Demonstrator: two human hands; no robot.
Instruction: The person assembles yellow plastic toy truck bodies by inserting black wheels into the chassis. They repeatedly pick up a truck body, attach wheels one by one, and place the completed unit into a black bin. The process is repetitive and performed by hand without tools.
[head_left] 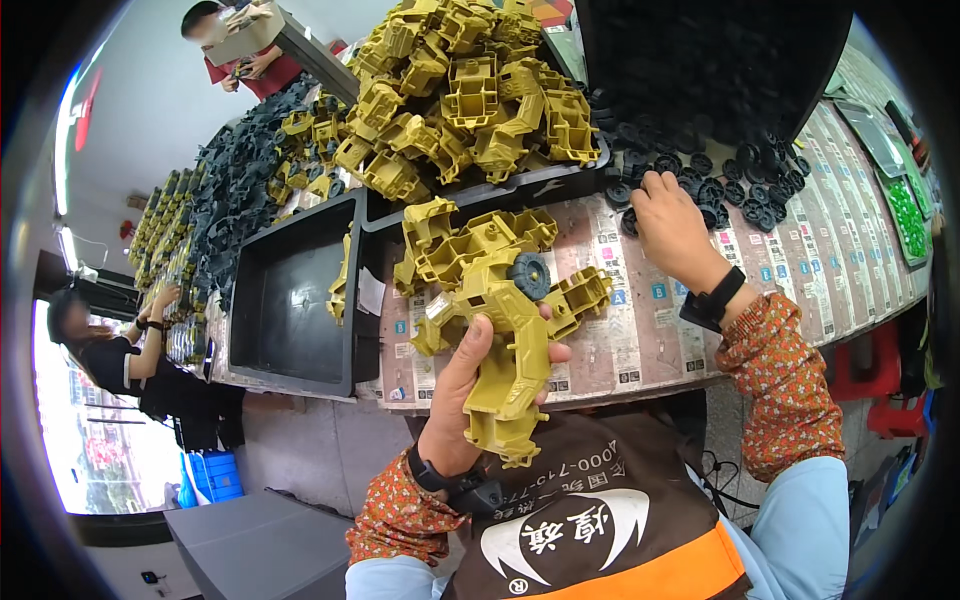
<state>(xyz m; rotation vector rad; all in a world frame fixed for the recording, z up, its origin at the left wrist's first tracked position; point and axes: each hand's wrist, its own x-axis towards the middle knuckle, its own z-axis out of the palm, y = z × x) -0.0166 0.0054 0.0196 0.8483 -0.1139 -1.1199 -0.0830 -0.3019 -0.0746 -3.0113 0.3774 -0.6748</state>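
My left hand grips an olive-yellow plastic toy vehicle body, tilted upright over the table's front edge. A black toy wheel sits on its upper right side. More yellow bodies lie just behind it, and another body is to its right. Farther right, my right hand reaches to the near left edge of a heap of loose black wheels. Its fingers are bent and drawn together at the wheels; whatever is between the fingertips is hidden.
A black bin heaped with yellow bodies stands behind. Left of it is another black tray. Dark parts cover the far left table. Two people work there. Green parts lie far right.
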